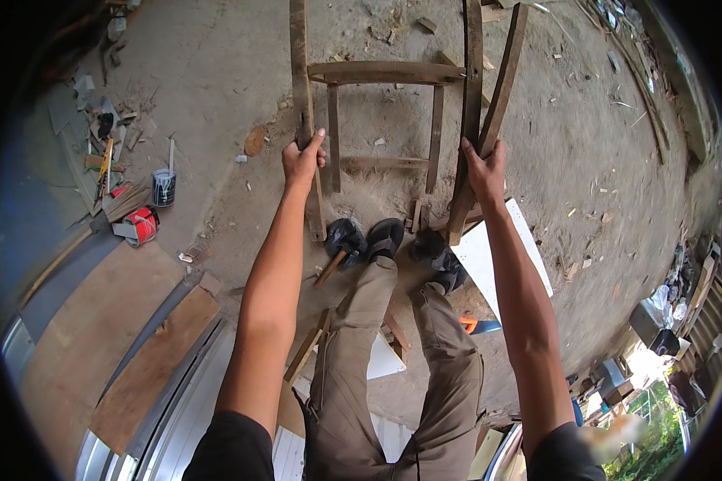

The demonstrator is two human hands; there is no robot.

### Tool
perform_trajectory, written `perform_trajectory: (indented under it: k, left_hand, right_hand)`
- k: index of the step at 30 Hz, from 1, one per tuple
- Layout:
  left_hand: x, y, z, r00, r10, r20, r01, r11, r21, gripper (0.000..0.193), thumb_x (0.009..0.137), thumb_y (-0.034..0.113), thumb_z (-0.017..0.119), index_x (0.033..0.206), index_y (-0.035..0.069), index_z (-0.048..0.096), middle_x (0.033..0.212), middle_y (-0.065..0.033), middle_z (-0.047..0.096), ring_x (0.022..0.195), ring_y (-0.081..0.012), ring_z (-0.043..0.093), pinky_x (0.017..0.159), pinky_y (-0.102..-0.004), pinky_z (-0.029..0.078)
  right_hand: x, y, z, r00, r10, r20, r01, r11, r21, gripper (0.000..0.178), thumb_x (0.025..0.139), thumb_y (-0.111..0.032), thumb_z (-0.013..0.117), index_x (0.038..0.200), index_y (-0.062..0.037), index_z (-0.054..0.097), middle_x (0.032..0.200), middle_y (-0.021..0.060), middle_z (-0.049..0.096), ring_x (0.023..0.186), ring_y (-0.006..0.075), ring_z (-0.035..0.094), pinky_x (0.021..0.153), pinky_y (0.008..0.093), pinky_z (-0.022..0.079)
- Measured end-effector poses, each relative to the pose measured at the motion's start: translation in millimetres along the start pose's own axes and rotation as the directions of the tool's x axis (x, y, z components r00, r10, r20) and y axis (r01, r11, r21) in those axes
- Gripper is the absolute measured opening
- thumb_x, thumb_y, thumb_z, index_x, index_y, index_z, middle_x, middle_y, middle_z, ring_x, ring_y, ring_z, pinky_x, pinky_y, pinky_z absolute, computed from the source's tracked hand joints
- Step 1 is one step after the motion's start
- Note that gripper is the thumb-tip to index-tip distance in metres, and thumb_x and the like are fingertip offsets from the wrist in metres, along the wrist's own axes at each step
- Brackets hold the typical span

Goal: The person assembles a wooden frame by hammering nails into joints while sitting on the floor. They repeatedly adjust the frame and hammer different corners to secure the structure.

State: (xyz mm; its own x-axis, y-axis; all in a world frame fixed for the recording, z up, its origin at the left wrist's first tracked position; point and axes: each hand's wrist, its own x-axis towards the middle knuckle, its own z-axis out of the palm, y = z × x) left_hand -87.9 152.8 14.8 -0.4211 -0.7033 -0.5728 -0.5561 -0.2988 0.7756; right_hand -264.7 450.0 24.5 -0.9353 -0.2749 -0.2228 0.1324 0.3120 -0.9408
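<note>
the left hand (301, 160) is clamped around the left upright of a weathered wooden frame (385, 74), thumb lying up along the wood. the right hand (484, 170) is closed on the right side of the same frame, where two dark slats meet and cross. the frame stands on the dirt ground (586, 136) just beyond the person's dark shoes (385, 239), its uprights running toward the far edge of the view, with a curved top rail and two thinner spindles between them. both arms reach out straight from the near edge, khaki trousers between them. a hammer with a wooden handle (333, 264) lies beside the left shoe. a white board (489, 256) lies flat on the ground just right of the feet, partly under the frame's right leg. farther left, a small paint can (164, 187) with a stick in it stands near a red tool (141, 225) and scattered scrap. wood planks (152, 369) lie at the near left.
</note>
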Motion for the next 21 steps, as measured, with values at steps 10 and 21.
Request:
perform_trajectory:
  k: [10,21]
  left_hand:
    - [14.9,-32.2,15.1,0.996,-0.067,0.051,0.067,0.998,0.002,0.035,0.086,0.035,0.076,0.084,0.003,0.062,0.066,-0.003,0.059,0.054,-0.011,0.056,0.052,-0.0268,0.045]
    - [-22.4,-61.5,10.1,0.989,0.131,-0.071,-0.064,0.808,0.586,0.071,0.086,0.039,0.071,0.129,-0.008,0.04,0.124,-0.0303,0.057,0.116,-0.0454,0.056,0.096,-0.0469,0.046]
  right_hand:
    - [-5.1,40.4,-2.6,0.992,0.119,0.029,-0.119,0.993,-0.009,0.041,0.091,-0.021,0.072,0.113,0.002,0.046,0.104,0.0157,0.064,0.095,0.0207,0.061,0.085,0.0335,0.049]
    - [-24.2,37.2,-7.8,0.987,0.139,-0.083,-0.155,0.956,-0.248,0.036,0.093,-0.021,0.068,0.109,0.0038,0.047,0.094,0.02,0.061,0.089,0.0294,0.062,0.082,0.0397,0.048]
